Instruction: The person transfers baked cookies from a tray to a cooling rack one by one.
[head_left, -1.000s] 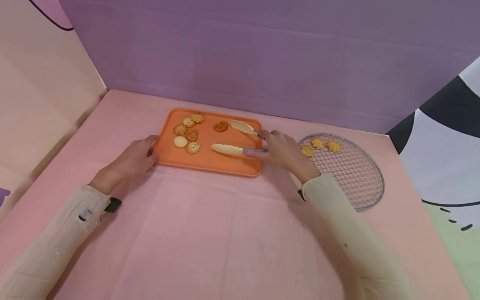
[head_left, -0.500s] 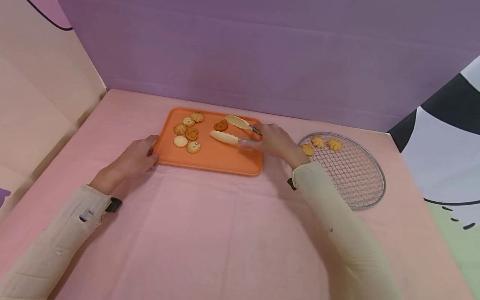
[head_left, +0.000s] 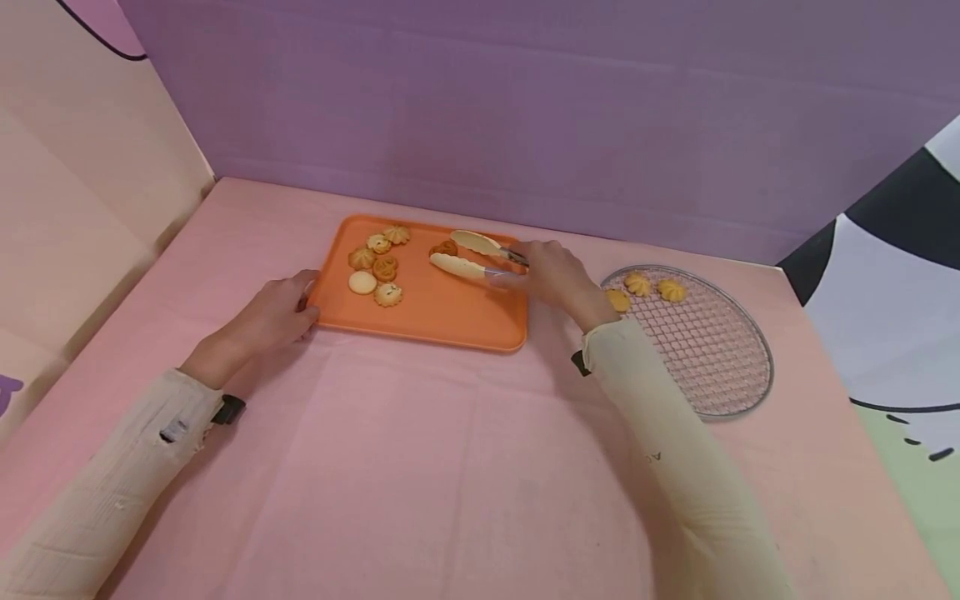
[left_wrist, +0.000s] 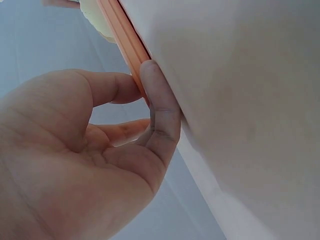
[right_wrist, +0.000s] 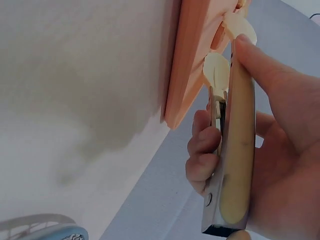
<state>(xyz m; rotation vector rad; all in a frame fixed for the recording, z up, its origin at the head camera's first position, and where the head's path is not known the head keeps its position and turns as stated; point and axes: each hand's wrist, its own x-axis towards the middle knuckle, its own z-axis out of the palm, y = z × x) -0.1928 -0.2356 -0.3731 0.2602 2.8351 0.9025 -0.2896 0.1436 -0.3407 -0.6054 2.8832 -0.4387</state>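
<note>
An orange tray (head_left: 450, 317) lies on the pink cloth. My left hand (head_left: 273, 317) pinches its left edge between thumb and fingers; the left wrist view shows the tray rim (left_wrist: 131, 47) between them. In my right hand (head_left: 553, 279) are metal tongs (right_wrist: 237, 145) with cream scalloped tips. The tongs are spread above the tray's back right part, their tips on either side of a brown pretzel-shaped cookie (head_left: 444, 248). That cookie is partly hidden by the tips, and whether they touch it I cannot tell. Several other cookies (head_left: 385, 267) sit grouped on the tray's left half.
Right of the tray is a round wire mesh rack (head_left: 708, 358), bearing golden cookies (head_left: 672, 290) near its back left rim. My right forearm (head_left: 660, 433) passes over part of the rack. A purple wall (head_left: 487, 125) rises behind the table.
My right hand has moved the tongs slightly back across the tray, and the lower tip has swung up to the pretzel-shaped cookie, narrowing the tongs. My left hand stays at the tray edge.
</note>
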